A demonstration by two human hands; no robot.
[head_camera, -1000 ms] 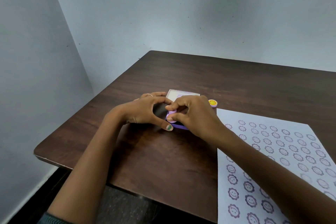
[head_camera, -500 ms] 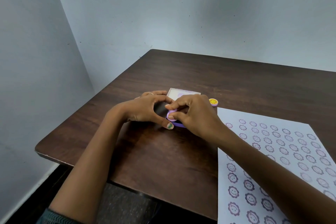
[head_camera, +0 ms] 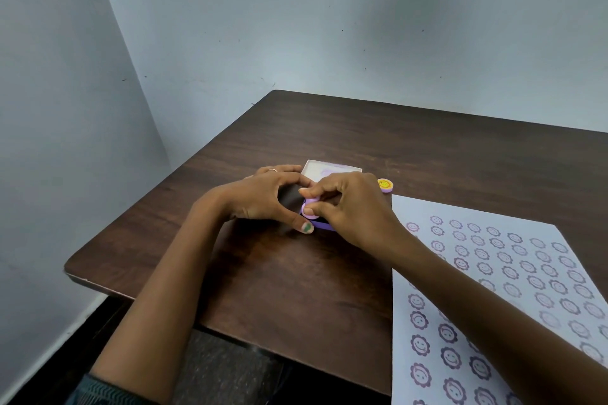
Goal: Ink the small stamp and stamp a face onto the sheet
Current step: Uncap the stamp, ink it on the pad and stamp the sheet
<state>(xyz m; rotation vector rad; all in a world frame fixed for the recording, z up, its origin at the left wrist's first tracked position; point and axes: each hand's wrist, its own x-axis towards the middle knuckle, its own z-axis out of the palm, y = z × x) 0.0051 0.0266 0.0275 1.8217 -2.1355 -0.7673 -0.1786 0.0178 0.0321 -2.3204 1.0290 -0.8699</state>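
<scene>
My right hand (head_camera: 353, 207) pinches a small lilac stamp (head_camera: 311, 207) between thumb and fingers, over a purple-edged ink pad (head_camera: 324, 225) that it mostly hides. My left hand (head_camera: 268, 196) curls around the pad's left side, thumb tip at its near corner. The white sheet (head_camera: 493, 289) lies to the right, covered with several rows of purple flower-face prints.
The ink pad's white lid (head_camera: 332, 168) lies just behind my hands. A small yellow smiley stamp (head_camera: 384, 185) sits right of the lid, near the sheet's far corner. The dark wooden table (head_camera: 296, 289) ends at a near edge, with grey walls left and behind.
My hands stay together on the pad; the right hand's fingers have shifted slightly on the lilac stamp. Nothing else has moved.
</scene>
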